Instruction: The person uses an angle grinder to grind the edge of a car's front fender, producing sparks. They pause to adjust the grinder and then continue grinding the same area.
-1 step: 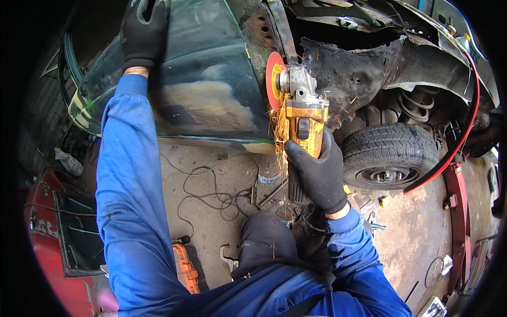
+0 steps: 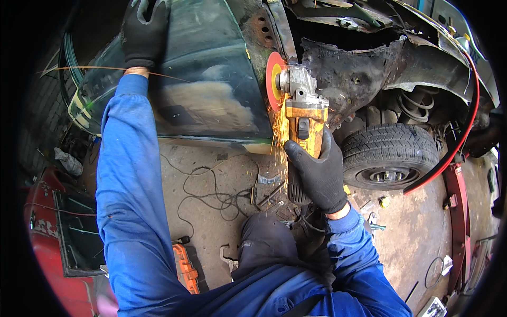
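My right hand (image 2: 319,177), in a black glove, is closed round the body of a yellow and black angle grinder (image 2: 306,124). The grinder stands upright in view, its red and yellow disc (image 2: 274,81) at the rear edge of the front wing area, beside the dark green car door (image 2: 206,68). Orange sparks (image 2: 281,129) stream down from the disc. At the upper left my left hand (image 2: 143,37), also gloved, rests against the door with thumb and fingers apart; its fingertips are partly cut off by the picture's top edge.
Right of the grinder is the torn, rusty inner wing (image 2: 351,71), above a wheel (image 2: 391,156) and a coil spring (image 2: 417,105). A red hose (image 2: 470,113) hangs there. Black cable (image 2: 214,198) and scattered tools lie on the floor; an orange case (image 2: 186,267) and red car panel (image 2: 50,243) are left.
Both hands and the grinder hold their places. The spark stream has shifted shape, and a long thin spark streak now crosses over my left wrist.
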A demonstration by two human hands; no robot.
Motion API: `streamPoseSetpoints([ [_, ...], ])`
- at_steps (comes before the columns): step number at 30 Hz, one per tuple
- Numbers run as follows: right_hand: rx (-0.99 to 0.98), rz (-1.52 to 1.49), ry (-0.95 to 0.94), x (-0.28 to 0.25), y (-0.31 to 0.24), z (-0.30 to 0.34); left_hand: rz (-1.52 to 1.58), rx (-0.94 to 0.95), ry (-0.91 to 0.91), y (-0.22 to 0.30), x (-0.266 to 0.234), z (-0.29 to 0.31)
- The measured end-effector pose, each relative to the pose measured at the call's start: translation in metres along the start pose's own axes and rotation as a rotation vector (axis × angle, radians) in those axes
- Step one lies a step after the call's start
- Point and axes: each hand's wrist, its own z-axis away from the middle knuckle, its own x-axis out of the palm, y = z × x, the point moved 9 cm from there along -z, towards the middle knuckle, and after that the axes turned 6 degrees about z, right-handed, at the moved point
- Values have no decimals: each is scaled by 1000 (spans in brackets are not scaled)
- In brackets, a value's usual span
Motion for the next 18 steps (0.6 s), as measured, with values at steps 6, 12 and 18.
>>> streamPoseSetpoints([
  [6,38,-47,-10,2,0,-1,56,-31,21,-1,0,0],
  [12,30,-75,-18,4,-3,-6,-50,7,-2,-4,0,-1],
  [18,-6,-111,-27,7,-5,-7,-99,38,-45,-23,1,-3],
])
